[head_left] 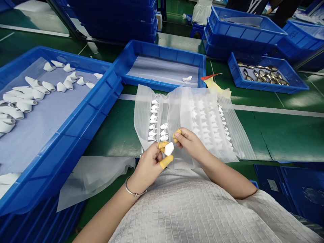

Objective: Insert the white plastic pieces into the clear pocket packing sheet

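Between the yellow-covered fingers of my left hand (154,160) I grip a small white pointed piece (169,149), its smooth face turned toward me. My right hand (187,140) is just to its right, thumb and finger pressed together in yellow finger cots; whether anything is pinched there I cannot make out. Under and beyond both hands lies a translucent ribbed wrapping sheet (174,98). On its left part similar white pieces (153,118) stand in two columns, while several more columns show through a folded layer on the right.
A large blue tray (83,131) at left holds many loose white pieces. Behind the sheet, another blue tray (162,50) has one small white item. At right sits a blue bin (275,88) of shiny metal spoons, with stacked crates (243,33) behind. A plastic sheet (98,175) hangs below the bench edge.
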{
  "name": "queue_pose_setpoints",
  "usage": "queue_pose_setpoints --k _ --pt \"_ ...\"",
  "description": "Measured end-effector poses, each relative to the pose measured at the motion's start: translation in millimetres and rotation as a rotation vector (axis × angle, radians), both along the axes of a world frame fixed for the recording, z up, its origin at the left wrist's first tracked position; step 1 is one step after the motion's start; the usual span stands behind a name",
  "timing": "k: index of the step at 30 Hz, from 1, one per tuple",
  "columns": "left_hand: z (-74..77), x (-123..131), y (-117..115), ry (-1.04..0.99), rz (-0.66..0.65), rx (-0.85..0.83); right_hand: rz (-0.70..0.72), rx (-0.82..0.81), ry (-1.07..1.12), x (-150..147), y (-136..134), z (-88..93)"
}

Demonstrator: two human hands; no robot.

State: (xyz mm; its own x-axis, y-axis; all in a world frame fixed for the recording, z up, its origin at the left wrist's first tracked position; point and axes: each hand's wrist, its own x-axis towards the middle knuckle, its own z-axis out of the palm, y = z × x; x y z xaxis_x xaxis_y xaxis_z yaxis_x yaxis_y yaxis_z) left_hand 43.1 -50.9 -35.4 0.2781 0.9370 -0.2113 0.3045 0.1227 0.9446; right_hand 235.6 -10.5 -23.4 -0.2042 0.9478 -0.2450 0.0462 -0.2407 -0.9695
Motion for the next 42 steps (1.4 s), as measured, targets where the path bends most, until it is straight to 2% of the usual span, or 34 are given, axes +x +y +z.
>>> queue_pose_setpoints --k 4,7,10,14,19,23,25,29,36,38,42 --pt "3.4 1 1 0.05 0.002 0.023 -0.084 0.075 -0.016 4 0 0.4" --pt "5.1 3 2 0.104 -0.007 0.05 0.004 0.067 -0.019 2 -8 7.2" --pt "5.3 3 2 0.163 -0.022 0.099 0.102 0.07 -0.128 -4 -15 11.0" --pt "6.9 3 1 0.189 -0.045 0.13 0.133 0.135 -0.233 -5 -12 6.5" --pt "8.8 1 2 0.143 -0.067 0.131 0.074 0.053 -0.113 4 0 1.1" --pt "5.3 1 4 0.174 -0.052 0.152 0.259 0.029 -0.026 9 -1 3.9" --pt "3.7 1 4 0.165 -0.045 0.159 0.299 -0.012 0.031 11 -2 5.4" --pt "2.4 1 4 0.066 0.008 0.124 0.276 0.011 0.076 13 -2 7.7" --pt "1.3 -2 5 0.022 0.071 0.124 0.302 0.378 -0.107 18 -4 9.1" --pt "2.2 -2 5 0.059 0.076 0.176 0.301 0.382 -0.103 19 -6 7.7" --pt "4.6 -1 5 0.207 0.099 0.365 0.151 0.209 -0.094 12 -13 6.3"
